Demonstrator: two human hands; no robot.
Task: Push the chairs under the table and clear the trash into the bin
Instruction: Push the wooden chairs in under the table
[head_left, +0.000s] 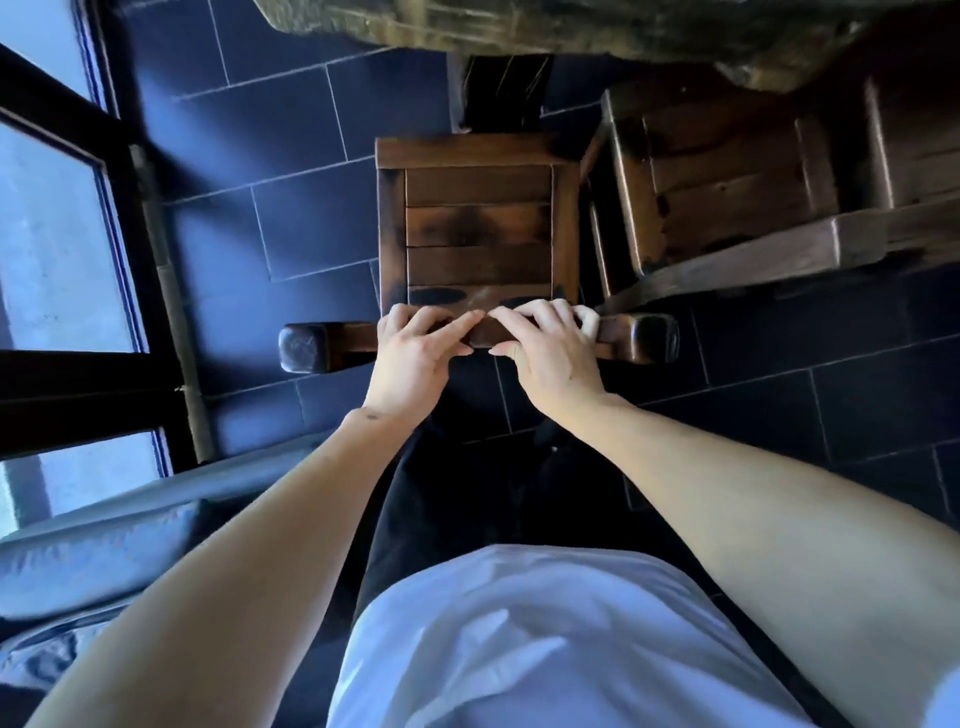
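1. Head view, looking straight down: I see the dark tiled floor (291, 218) filling most of the scene, with a glazed, dark-framed window wall (57, 249) along the left edge.
2. The rough wooden table (571, 26) runs across the top edge; only its near rim shows, and a dark table leg (501, 93) drops below it.
3. A second wooden chair (727, 192) stands to the right, its seat partly beneath the table rim and close beside the chair I am handling; the two are very near and I cannot tell whether they touch.
4. A grey-blue padded seat (93, 551) sits at lower left, just beside my left forearm.
5. The chair (478, 228) I am working on stands in the middle, its slatted seat wholly out in the open, front edge just short of the table leg and rim. Its top back rail (311, 345) lies crosswise nearest me.
6. My left hand (415, 348) rests on that rail left of centre, fingers curled over its far edge, index finger stretched towards the middle.
7. My right hand (550, 348) grasps the rail right of centre, fingers curled over the far edge. The two index fingertips nearly meet.
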